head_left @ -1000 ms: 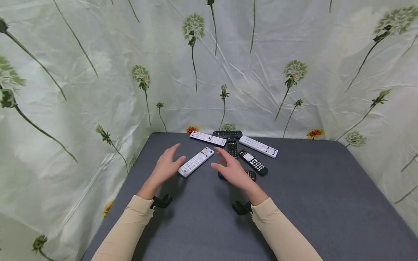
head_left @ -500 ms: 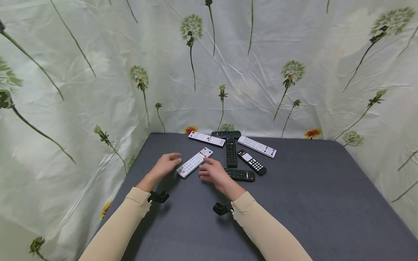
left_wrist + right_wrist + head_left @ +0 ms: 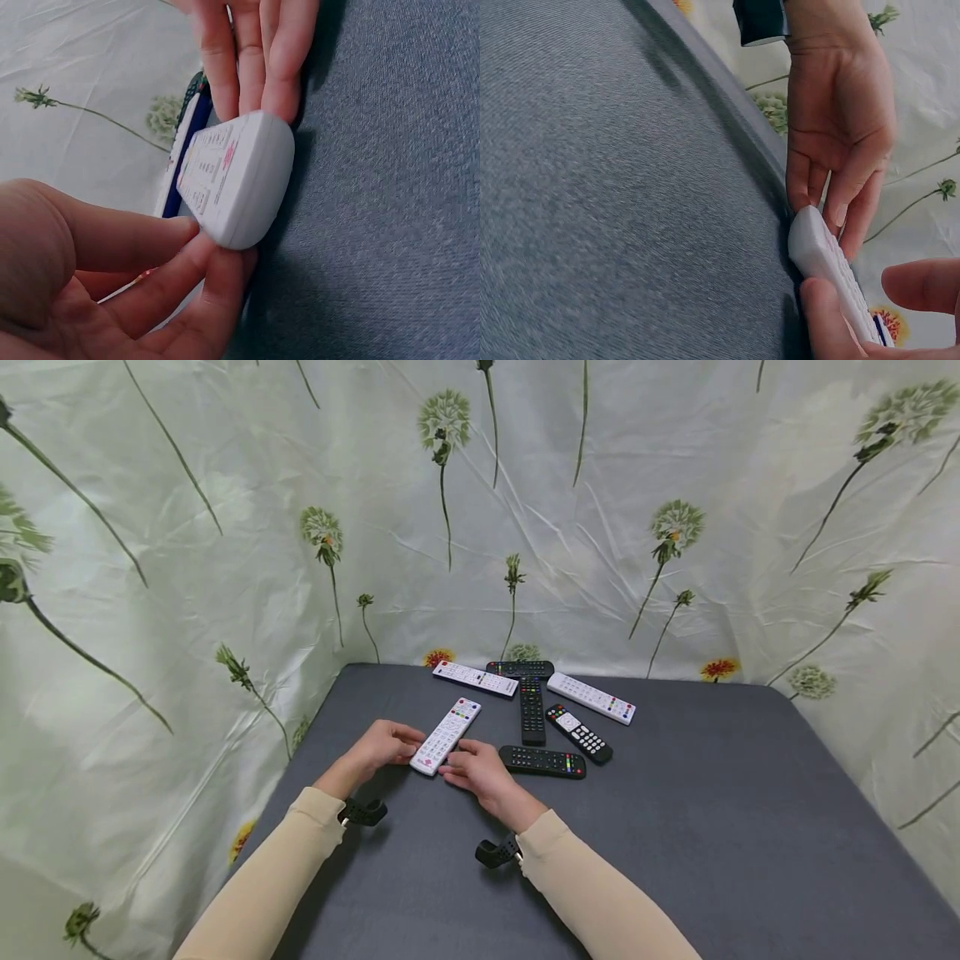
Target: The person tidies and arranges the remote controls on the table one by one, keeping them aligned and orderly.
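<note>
At frame centre, a remote (image 3: 446, 737) is flanked by the left hand (image 3: 378, 748) and right hand (image 3: 475, 772). Five more remotes (image 3: 532, 708) are fanned above and to its right, on the table (image 3: 712, 827).

We note both hands, left (image 3: 382, 748) and right (image 3: 474, 772), gripping the near end of a white remote (image 3: 446, 737) on the grey tabletop (image 3: 712, 827).

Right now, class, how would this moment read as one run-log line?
left hand: grips white remote near end | right hand: fingers on same end | remote: on grey table | others: five more remotes behind
</note>
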`<move>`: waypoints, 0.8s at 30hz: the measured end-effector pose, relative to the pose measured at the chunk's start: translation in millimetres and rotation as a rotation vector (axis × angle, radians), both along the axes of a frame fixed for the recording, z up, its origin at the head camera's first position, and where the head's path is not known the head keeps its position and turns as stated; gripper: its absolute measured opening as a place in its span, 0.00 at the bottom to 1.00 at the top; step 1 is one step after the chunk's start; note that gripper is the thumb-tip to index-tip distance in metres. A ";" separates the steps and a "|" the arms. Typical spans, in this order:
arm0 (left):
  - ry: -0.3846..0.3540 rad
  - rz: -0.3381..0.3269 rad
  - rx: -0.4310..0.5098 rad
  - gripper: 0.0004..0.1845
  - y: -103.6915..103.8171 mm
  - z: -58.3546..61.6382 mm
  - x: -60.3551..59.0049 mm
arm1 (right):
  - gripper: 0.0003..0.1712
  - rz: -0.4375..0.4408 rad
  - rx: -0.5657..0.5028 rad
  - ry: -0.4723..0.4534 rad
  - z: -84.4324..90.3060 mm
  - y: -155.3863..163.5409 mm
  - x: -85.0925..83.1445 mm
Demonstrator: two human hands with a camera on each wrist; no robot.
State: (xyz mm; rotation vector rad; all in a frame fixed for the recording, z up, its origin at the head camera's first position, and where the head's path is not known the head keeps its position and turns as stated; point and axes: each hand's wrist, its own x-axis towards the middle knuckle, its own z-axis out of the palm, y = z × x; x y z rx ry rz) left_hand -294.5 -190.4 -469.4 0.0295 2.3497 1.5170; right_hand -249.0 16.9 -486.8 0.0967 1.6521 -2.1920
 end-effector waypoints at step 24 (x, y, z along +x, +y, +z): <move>-0.076 0.109 0.165 0.21 10.0 5.1 26.2 | 0.40 -0.112 0.070 0.118 3.5 -2.6 13.6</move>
